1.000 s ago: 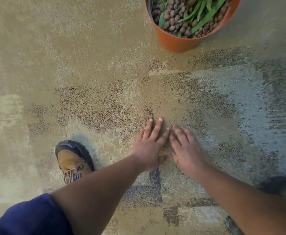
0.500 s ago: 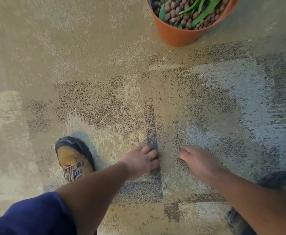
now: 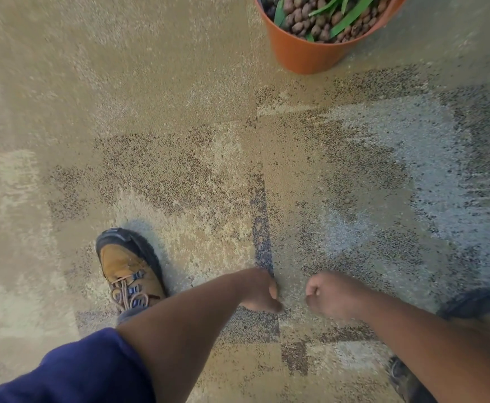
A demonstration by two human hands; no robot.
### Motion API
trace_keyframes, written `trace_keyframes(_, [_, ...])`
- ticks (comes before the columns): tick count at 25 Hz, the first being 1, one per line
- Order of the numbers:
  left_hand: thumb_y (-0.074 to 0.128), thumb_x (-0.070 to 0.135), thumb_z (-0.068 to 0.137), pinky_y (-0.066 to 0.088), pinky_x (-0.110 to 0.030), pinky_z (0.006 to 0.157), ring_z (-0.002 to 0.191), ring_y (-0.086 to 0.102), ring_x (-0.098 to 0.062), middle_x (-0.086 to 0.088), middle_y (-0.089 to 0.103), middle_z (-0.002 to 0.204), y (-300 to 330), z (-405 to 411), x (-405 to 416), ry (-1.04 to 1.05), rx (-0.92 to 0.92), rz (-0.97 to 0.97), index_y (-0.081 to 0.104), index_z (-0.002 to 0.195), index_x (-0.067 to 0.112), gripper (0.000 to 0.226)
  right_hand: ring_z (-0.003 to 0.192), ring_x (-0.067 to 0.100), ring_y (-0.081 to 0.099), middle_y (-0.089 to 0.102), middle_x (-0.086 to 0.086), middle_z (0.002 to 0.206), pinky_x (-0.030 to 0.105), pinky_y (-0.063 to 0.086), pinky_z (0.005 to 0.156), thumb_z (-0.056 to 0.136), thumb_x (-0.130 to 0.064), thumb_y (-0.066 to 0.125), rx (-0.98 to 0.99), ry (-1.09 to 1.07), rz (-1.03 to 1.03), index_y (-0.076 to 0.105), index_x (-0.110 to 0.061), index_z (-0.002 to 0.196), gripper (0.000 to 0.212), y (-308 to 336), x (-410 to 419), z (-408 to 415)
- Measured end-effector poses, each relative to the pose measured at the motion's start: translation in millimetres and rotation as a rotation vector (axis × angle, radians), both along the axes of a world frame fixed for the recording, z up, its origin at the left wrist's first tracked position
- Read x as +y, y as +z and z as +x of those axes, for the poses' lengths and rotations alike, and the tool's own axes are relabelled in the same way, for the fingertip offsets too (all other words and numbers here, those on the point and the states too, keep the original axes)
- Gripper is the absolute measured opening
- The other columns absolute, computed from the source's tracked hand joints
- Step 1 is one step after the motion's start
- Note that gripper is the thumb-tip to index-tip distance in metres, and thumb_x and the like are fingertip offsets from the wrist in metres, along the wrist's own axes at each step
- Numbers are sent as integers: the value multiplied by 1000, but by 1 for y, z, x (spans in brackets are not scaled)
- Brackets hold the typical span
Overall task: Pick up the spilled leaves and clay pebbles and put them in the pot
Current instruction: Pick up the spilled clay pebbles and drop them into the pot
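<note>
Open carpet (image 3: 179,112) runs from both fists to the orange pot (image 3: 305,58), well apart at top; tan shoe (image 3: 130,271) blocks the lower left.

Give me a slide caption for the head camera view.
Both hands, left and right, curled over patterned carpet, orange pot of clay pebbles ahead.

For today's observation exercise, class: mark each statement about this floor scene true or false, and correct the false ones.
1. The round orange plastic pot lies tipped on its side. False: it stands upright.
2. Brown clay pebbles and long green leaves are in the pot. True.
3. Both hands lie flat with fingers spread. False: the left hand and right hand have curled fingers.
4. A tan laced shoe stands on the patterned carpet. True.
5. The pot is between the hands. False: it stands far beyond them.
</note>
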State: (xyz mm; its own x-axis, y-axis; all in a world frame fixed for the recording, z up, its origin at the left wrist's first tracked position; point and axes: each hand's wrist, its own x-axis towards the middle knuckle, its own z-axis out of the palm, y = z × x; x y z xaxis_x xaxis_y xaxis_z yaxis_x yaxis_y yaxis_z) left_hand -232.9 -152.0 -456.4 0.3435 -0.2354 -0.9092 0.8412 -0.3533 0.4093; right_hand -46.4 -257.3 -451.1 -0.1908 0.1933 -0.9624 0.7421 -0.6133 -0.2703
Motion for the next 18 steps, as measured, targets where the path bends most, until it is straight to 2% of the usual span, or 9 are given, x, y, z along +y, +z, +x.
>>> trace_keyframes(2, [65, 50, 93, 42, -52, 110, 116, 64, -22, 0, 69, 124, 0, 4, -1, 130, -3, -17, 66, 120, 23, 38, 59, 7, 62, 74, -4, 85, 26, 58, 59, 98, -28, 65, -9, -184, 20, 68, -30, 90, 9, -2, 16, -4])
trace_keyframes(4, [68, 40, 94, 49, -46, 107, 106, 68, -18, 3, 71, 113, -1, 12, 7, 277, -54, 36, 67, 114, 23, 26, 54, 8, 60, 73, -4, 89, 21, 56, 57, 99, -21, 62, -28, -324, 73, 68, -29, 99, 9, -4, 35, -4])
trace_keyframes(7, [71, 28, 93, 53, -38, 104, 100, 69, -12, 7, 70, 103, 1, 27, 35, 497, -136, 173, 66, 116, 23, 24, 74, 14, 74, 72, -8, 93, 32, 65, 70, 97, -15, 63, -89, -526, 190, 65, -30, 101, 16, -6, 62, 4])
trace_keyframes(11, [72, 26, 93, 56, -33, 101, 101, 66, -12, 9, 66, 106, 3, 45, 74, 649, -235, 289, 62, 126, 20, 35, 77, 9, 70, 71, -7, 97, 23, 58, 62, 95, -8, 64, -192, -897, 321, 66, -26, 110, 24, -7, 91, 23])
trace_keyframes(13, [72, 27, 93, 55, -33, 102, 106, 63, -12, 9, 63, 115, 3, 52, 86, 701, -277, 377, 62, 127, 23, 36, 90, 11, 69, 68, -7, 106, 25, 60, 74, 94, -5, 64, -223, -977, 411, 64, -25, 115, 29, -6, 102, 31])
trace_keyframes(15, [73, 27, 91, 48, -40, 111, 121, 55, -17, 6, 56, 132, 2, 55, 97, 661, -343, 629, 59, 133, 25, 44, 105, 15, 65, 63, -6, 121, 29, 59, 86, 92, -6, 66, -334, -959, 532, 61, -25, 125, 38, -6, 111, 39])
trace_keyframes(16, [73, 31, 89, 39, -48, 118, 133, 46, -24, 3, 49, 145, 1, 53, 102, 593, -346, 774, 53, 139, 28, 54, 108, 15, 63, 58, -6, 129, 31, 59, 87, 91, -10, 68, -438, -906, 584, 59, -25, 130, 43, -5, 113, 43])
trace_keyframes(18, [71, 42, 88, 14, -56, 123, 152, 17, -33, 1, 23, 165, -2, 41, 105, 463, -259, 907, 31, 154, 34, 77, 97, 15, 63, 54, -4, 135, 29, 58, 77, 91, -16, 70, -606, -794, 612, 57, -24, 132, 44, -4, 111, 52])
